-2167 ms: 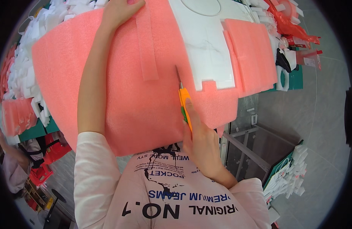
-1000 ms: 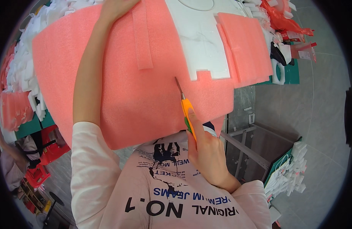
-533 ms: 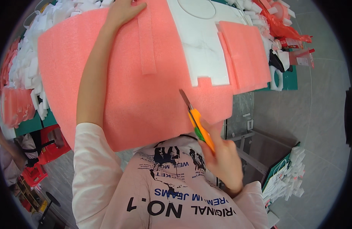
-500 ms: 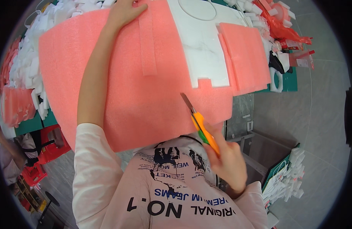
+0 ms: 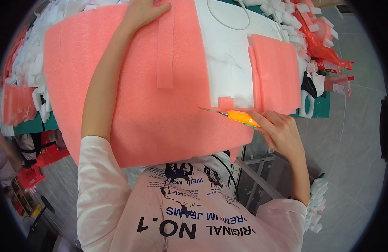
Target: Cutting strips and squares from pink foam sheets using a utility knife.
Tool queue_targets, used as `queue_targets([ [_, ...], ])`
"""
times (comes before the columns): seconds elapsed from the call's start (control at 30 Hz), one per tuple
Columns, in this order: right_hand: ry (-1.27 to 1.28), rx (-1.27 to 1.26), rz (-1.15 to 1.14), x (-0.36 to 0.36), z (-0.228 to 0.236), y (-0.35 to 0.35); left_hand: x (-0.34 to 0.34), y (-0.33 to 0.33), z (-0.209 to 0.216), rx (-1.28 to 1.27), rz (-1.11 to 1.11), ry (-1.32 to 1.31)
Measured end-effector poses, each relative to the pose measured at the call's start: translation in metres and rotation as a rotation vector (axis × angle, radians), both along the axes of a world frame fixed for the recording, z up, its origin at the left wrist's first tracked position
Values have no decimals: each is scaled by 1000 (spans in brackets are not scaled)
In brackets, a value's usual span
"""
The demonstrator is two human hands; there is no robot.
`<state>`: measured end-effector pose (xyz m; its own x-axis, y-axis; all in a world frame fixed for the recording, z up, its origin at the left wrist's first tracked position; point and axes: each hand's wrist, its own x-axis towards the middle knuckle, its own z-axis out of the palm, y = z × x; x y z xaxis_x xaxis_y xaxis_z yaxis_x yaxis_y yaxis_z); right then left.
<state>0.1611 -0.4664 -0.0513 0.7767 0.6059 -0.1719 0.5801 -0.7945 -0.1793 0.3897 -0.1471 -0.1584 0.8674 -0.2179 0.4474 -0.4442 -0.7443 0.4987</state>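
Right grip (image 5: 282, 130): fingers and thumb pinched round the handle of a cutter knife, over the lower right part of the sheet.
Cutter knife (image 5: 243, 118): orange handle with a green part on its underside; the bare blade (image 5: 210, 110) points left over the foam, just below a small square tab. Whether its tip touches cannot be told.
Left grip (image 5: 144, 11): at the far part of the sheet, thumb reaching right over the strip's top end; the fingers run toward the upper edge of view, so spread or pinching cannot be told.
Pink foam sheet (image 5: 156, 126): spread wide beneath both hands and the left forearm, its near edge close to the person's printed shirt (image 5: 147, 201).
Pink strip (image 5: 165, 54): lying lengthwise on the sheet, right of the left forearm.
White marbled surface (image 5: 227, 59): right of the strip, a looped white cable (image 5: 229, 28) at its far end.
Folded pink foam (image 5: 278, 75): beside that surface, farther right.
Green counter (image 5: 30, 127): showing at the left, below white foam pieces (image 5: 32, 63).
Red plastic bag (image 5: 318, 48): far right, among more offcuts.
Metal frame (image 5: 253, 178): below the sheet's right side, above grey floor (image 5: 353, 134).
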Motion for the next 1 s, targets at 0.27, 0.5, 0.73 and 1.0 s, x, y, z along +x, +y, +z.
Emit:
queue_targets([
  [0.27,46,15,69,13,-5,-7,1,0,0,25,5,-16],
  [0.5,27,-26,150,23,-2,-6,1,-1,0,2,-11,-38],
  [0.73,35,-187,279,43,23,6,1,-1,0,27,16,5],
  [1.0,-147,-339,415,38,36,25,0,0,0,18,-17,-10],
])
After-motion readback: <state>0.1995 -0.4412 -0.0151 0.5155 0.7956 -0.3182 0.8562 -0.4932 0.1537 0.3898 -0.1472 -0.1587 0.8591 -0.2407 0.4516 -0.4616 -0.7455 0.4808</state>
